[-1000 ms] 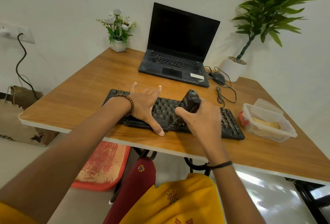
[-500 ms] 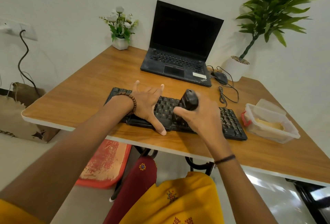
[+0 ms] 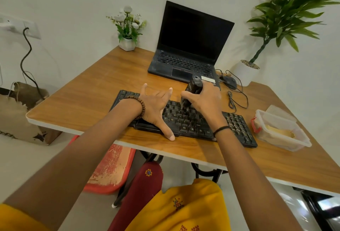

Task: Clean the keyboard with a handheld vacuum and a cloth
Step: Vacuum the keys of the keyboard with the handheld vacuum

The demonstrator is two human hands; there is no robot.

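Observation:
A black keyboard (image 3: 237, 127) lies near the front edge of the wooden table (image 3: 88, 100). My left hand (image 3: 156, 109) presses flat on the keyboard's left half, fingers spread, thumb over the front edge. My right hand (image 3: 206, 100) grips a small black handheld vacuum (image 3: 193, 88), held upright with its nozzle down on the keys at the keyboard's middle. A clear plastic box (image 3: 281, 129) at the right holds a yellow cloth (image 3: 279, 132).
An open black laptop (image 3: 187, 46) stands behind the keyboard, with a mouse (image 3: 229, 81) and its loose cable to the right. A small flower pot (image 3: 127, 44) and a tall potted plant (image 3: 247, 72) stand at the back. A paper bag (image 3: 20, 116) sits on the floor at left.
My right hand has moved the vacuum a little away from me and to the right over the keys. My left hand stays pressed on the keyboard.

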